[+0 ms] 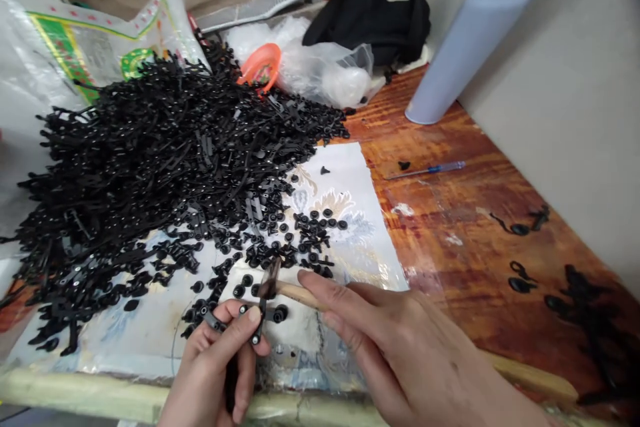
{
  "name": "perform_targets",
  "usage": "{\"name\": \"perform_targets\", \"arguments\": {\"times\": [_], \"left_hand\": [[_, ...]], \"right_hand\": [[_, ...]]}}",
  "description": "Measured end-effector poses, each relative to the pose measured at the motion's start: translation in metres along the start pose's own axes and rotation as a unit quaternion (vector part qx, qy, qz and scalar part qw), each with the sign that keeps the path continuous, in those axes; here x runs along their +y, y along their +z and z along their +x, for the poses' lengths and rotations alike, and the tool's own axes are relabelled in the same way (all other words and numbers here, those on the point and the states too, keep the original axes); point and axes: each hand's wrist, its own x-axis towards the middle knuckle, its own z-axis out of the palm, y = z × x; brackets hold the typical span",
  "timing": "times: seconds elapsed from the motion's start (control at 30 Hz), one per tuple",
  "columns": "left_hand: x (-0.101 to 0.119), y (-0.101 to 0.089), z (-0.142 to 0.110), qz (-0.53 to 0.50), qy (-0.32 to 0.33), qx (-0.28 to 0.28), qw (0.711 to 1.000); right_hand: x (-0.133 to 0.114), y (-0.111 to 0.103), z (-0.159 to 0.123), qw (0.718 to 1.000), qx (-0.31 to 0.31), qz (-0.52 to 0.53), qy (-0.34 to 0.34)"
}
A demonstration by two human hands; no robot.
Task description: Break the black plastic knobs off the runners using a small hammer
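Note:
My right hand (380, 333) grips the light wooden handle of a small hammer (299, 294), index finger stretched along it. The hammer's dark head is slightly blurred and sits just above the parts at my left fingertips. Between the thumb and fingers of my left hand (215, 360) is a black plastic part (257, 332) with round metal-centred ends. Another dark grey piece shows by the left index finger. Beneath both hands lies a pale pad (305, 330), with several round black caps (243, 285) at its left side.
A large heap of black plastic parts (150, 147) covers the left side. A blue-handled screwdriver (445, 167) lies to the right, below a grey pipe (460, 47) by the wall. Behind are an orange dish (263, 67), plastic bags (345, 80) and a black cloth item (370, 20).

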Motion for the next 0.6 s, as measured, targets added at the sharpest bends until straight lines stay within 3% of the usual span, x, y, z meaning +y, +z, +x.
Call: {"name": "perform_targets", "arguments": {"times": [0.07, 0.23, 0.4, 0.53, 0.6], "left_hand": [[-0.002, 0.0, 0.0, -0.016, 0.002, 0.0, 1.0], [-0.004, 0.002, 0.001, -0.055, -0.005, -0.003, 0.998], [-0.002, 0.003, 0.003, -0.058, -0.027, 0.004, 0.998], [0.001, 0.003, 0.003, -0.056, -0.033, -0.007, 0.998], [0.001, 0.003, 0.003, -0.055, -0.027, -0.008, 0.998]], "right_hand": [[0.001, -0.004, 0.001, 1.0, -0.006, -0.007, -0.022], [0.005, -0.003, -0.003, 0.994, 0.059, -0.018, -0.085], [0.005, 0.009, -0.005, 0.997, -0.042, -0.038, -0.061], [0.002, 0.005, -0.003, 0.997, 0.036, -0.017, -0.065], [0.001, 0.005, 0.0, 0.996, 0.039, -0.041, -0.069]]}}
